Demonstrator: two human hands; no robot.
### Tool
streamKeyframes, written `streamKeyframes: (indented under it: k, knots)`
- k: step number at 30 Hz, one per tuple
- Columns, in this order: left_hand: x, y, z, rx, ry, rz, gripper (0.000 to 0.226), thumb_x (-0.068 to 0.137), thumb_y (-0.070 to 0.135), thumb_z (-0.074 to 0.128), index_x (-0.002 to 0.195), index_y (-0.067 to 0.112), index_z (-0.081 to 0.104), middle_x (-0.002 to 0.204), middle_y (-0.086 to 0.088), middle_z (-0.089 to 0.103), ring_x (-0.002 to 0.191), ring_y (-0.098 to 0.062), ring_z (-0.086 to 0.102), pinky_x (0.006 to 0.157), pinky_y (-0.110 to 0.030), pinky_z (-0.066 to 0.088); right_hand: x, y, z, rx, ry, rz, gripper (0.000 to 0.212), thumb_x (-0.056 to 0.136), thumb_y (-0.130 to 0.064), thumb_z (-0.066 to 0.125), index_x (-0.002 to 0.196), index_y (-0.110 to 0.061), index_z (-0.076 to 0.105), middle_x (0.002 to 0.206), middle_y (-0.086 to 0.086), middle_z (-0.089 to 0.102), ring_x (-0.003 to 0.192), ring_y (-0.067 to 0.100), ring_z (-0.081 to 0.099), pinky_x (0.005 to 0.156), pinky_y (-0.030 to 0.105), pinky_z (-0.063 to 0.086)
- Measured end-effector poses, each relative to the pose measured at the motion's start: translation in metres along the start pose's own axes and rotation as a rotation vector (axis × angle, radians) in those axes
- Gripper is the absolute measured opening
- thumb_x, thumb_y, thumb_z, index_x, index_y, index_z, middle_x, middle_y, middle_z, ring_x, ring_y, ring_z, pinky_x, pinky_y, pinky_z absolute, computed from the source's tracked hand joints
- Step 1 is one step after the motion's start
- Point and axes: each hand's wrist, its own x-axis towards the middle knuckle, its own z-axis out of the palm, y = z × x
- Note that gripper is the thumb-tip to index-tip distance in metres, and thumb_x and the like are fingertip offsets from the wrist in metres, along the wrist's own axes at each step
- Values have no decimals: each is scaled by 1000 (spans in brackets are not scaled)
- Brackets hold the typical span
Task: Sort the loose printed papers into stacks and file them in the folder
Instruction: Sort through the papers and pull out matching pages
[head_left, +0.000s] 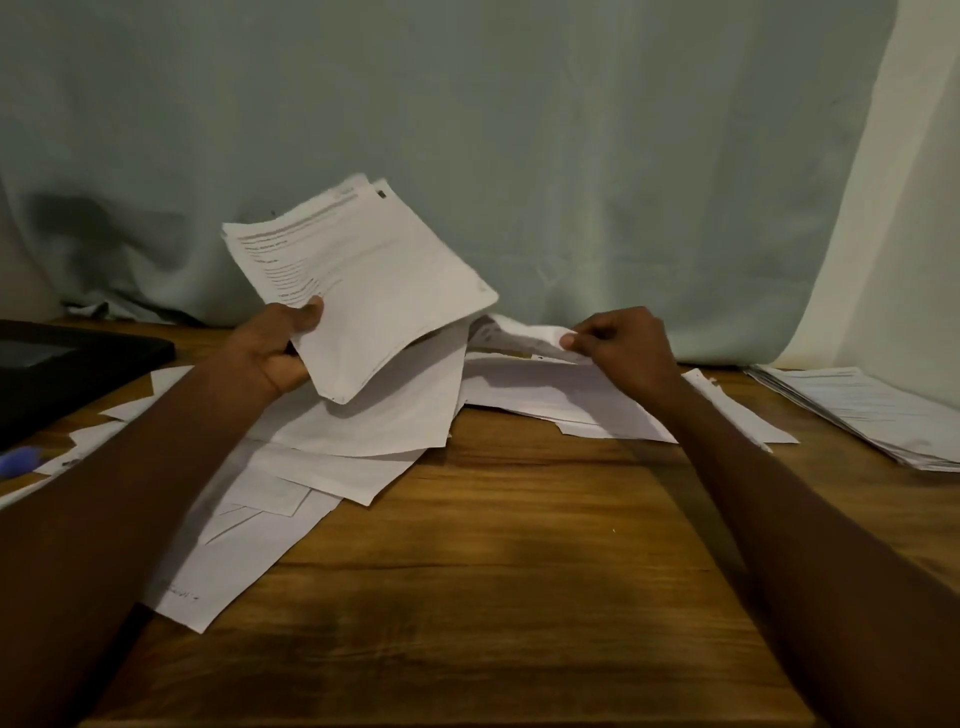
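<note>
A pale green curtain (519, 130) hangs behind the wooden table (467, 597) (a blue pen (18, 461) lies at its left edge).

White printed papers (363, 431) with grey text lines cover the brown wood-grain desk (493, 597); a black folder (67, 374) lies at nine o'clock, before a pale grey-green curtain (519, 130).

The loose papers (363, 431) lie spread on the table (493, 597), toward its back edge. Above their left part, the left hand (275, 348) holds a small sheaf (363, 280) up off them. At their right part, the right hand (623, 343) pinches one sheet (519, 332). A stack (872, 415) lies well right of them; the folder (62, 369) lies left.
</note>
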Motion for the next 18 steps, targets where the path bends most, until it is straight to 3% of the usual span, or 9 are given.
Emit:
streamKeyframes:
  k: [3, 7, 9, 11, 13, 15, 18]
  knots:
    - [4, 2, -7, -28, -35, 56, 34, 104, 0, 49, 114, 21, 73, 115, 2, 75, 100, -15, 73, 98, -44, 51, 6, -6, -16, 332, 164, 152, 14, 88, -25, 79, 98, -16, 82, 89, -3, 79, 83, 13, 74, 80, 30, 58]
    - [5, 0, -6, -10, -94, 86, 44, 102, 1, 50, 142, 19, 57, 131, 0, 68, 113, -17, 68, 95, -43, 52, 9, -14, -33, 750, 233, 401, 8, 95, -14, 69, 99, -19, 74, 94, -2, 79, 94, 20, 73, 80, 34, 60]
    - [4, -2, -3, 7, -113, 79, 44, 101, 2, 51, 142, 19, 57, 128, 0, 70, 110, -17, 70, 89, -42, 55, 8, -15, -36, 855, 200, 470, 9, 99, -13, 62, 100, -19, 68, 95, -1, 80, 94, 20, 76, 79, 34, 57]
    - [2, -5, 0, 24, -118, 63, 43, 101, 2, 52, 140, 19, 58, 125, 0, 72, 106, -16, 72, 85, -41, 57, 6, -15, -35, 769, 171, 445, 11, 99, -11, 59, 101, -19, 67, 95, -2, 80, 93, 16, 77, 80, 34, 55]
    - [0, -10, 4, 41, -120, 45, 41, 101, 2, 53, 138, 19, 59, 122, 0, 73, 102, -16, 74, 84, -40, 58, 2, -14, -31, 581, 49, 327, 10, 96, -14, 65, 102, -21, 70, 98, -6, 79, 94, 7, 74, 80, 31, 51]
    - [-1, -15, 6, 57, -113, 25, 37, 102, 2, 52, 134, 18, 61, 119, 0, 73, 98, -15, 74, 84, -39, 57, -5, -19, -25, 433, -244, 175, 21, 93, -26, 74, 114, -26, 72, 115, -10, 75, 100, -4, 68, 86, 27, 48]
    - [0, -22, 8, 97, -93, -4, 33, 103, 0, 51, 130, 16, 62, 127, -4, 69, 104, -19, 70, 88, -41, 56, -15, -29, -6, 79, -753, 48, 77, 85, -50, 76, 152, -37, 42, 159, -11, 43, 141, 8, 42, 111, 32, 37]
